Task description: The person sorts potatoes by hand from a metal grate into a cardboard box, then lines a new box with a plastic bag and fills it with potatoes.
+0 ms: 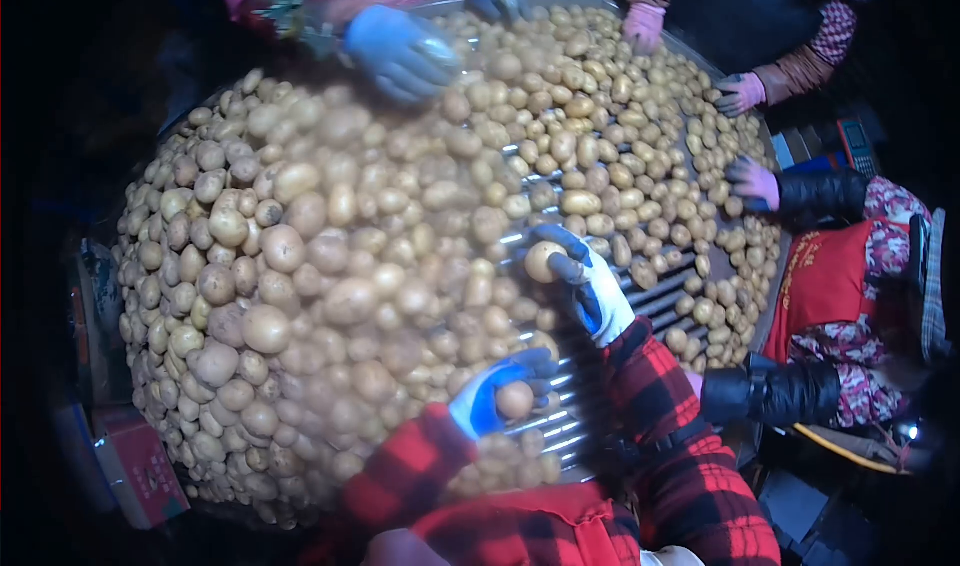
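Both hands wear blue and white gloves below red plaid sleeves. My left hand (500, 392), low in the middle of the head view, has its fingers curled around a round potato (514, 401). Higher and to the right, my right hand (588, 284) pinches a pale potato (545, 262) between thumb and fingers. Beneath both hands lie the metal bars of a rack (567, 416). A large heap of potatoes (265, 328) rises to the left of my hands, partly blurred, and more potatoes are spread beyond and to the right.
Across the top, a co-worker's blue gloved hand (403, 54) reaches over the heap. Other co-workers' pink gloved hands (742, 93) rest at the right edge. A red box (140, 466) stands at the lower left, and a person in a red apron (822, 276) is at the right.
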`<state>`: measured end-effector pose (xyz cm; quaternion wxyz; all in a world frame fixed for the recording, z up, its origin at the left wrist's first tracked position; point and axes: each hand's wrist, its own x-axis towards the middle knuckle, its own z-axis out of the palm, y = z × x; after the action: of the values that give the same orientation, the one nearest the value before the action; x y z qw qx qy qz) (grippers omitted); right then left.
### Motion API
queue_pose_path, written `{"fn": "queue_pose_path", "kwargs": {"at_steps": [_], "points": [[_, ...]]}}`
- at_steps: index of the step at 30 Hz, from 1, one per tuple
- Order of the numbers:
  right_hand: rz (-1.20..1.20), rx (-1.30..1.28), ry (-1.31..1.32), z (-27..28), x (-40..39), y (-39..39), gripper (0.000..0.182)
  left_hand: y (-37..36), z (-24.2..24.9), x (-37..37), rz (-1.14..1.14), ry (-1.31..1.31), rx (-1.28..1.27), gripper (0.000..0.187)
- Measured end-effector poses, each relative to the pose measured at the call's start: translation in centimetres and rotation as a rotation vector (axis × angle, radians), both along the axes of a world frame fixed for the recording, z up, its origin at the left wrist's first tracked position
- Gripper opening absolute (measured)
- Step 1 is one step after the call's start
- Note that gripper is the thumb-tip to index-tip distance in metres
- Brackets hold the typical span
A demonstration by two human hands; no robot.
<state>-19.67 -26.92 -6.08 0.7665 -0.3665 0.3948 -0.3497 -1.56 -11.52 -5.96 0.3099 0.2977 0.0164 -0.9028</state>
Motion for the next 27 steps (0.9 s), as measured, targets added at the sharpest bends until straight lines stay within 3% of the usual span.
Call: {"fn": "queue_pose_path", "kwargs": {"at_steps": [2,4,6,8,10,12,16,18,20,22,24,25,27], "points": [[-0.118,0.146,-0.226,1.2,0.5,1.9,0.056,-0.9,2.0,0.5,-0.044,-0.051,0.070,0.059],[-0.021,-0.320,0.201,-1.8,-0.9,3.1,0.068,0.3,-0.5,0.4,-0.035,0.011,-0.060,0.055],[0.010,-0.488,0.288,-0.1,-0.7,4.4,0.070,0.0,-0.1,0.6,-0.044,0.012,-0.204,0.057],[-0.044,-0.113,0.031,2.5,-0.8,5.1,0.065,-0.3,0.4,0.0,-0.032,-0.089,-0.201,0.058],[0.090,0.084,-0.110,5.7,-1.9,6.5,0.063,-0.6,1.6,-0.4,-0.026,-0.094,-0.288,0.057],[0.328,-0.109,0.129,4.8,-2.3,7.3,0.054,-1.9,3.5,-0.5,-0.030,-0.011,-0.482,0.056],[0.161,-0.343,0.317,5.1,-1.3,3.5,0.035,-0.3,0.8,0.1,-0.111,-0.011,-0.068,0.061],[0.023,-0.415,0.388,2.0,-0.3,-0.2,0.030,-0.6,1.8,-0.3,-0.064,-0.003,-0.033,0.054],[0.036,-0.838,0.683,0.0,0.5,-4.8,0.031,-0.4,1.4,-0.5,-0.039,-0.003,-0.005,0.054],[0.122,-1.062,1.109,-2.4,1.4,-7.0,0.043,0.3,-0.7,-0.6,-0.041,-0.004,0.011,0.060],[0.011,-1.280,1.426,-4.6,3.2,-5.2,0.055,-0.4,0.2,-0.3,-0.007,0.080,0.092,0.059],[0.015,-1.245,1.390,-5.1,3.6,-4.3,0.062,-0.7,0.3,-0.2,-0.001,0.067,0.083,0.058],[0.033,-1.176,1.327,-4.6,3.2,-2.1,0.061,-0.8,0.6,-0.1,0.007,-0.005,0.021,0.057]]}}
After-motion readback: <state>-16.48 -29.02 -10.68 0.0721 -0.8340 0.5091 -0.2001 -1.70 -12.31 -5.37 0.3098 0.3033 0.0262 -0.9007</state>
